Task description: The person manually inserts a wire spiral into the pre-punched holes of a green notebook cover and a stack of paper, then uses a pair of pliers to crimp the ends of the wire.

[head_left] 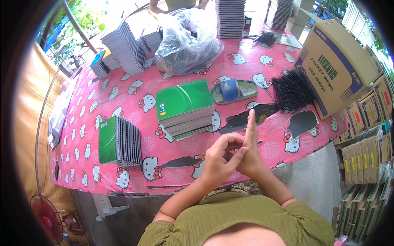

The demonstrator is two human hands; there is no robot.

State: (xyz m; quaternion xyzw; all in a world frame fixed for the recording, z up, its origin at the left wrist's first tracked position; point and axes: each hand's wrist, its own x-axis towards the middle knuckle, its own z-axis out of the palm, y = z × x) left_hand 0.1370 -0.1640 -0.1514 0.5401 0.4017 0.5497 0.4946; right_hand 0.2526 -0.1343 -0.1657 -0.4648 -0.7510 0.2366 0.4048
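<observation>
Above the near edge of the table, my two hands meet. My left hand (223,158) has its fingers bent and closed against the palm side of my right hand (250,153). Seen edge-on, the right hand points away from me with its fingers stretched out; no object shows in it. Ahead and left of them stands a stack of green-covered notebooks (184,102) with loose pages below the top cover. Farther left lies a leaning row of spiral-bound green notebooks (119,141). A blue patterned slipper (234,90) rests beyond my hands, beside the stack.
A pile of black spiral wires (292,90) lies against a large cardboard carton (334,65) at the right. A plastic bag (186,43) and tall notebook stacks (125,47) stand at the back. The pink tablecloth (131,102) has torn dark patches. Another person's torso (180,4) shows beyond.
</observation>
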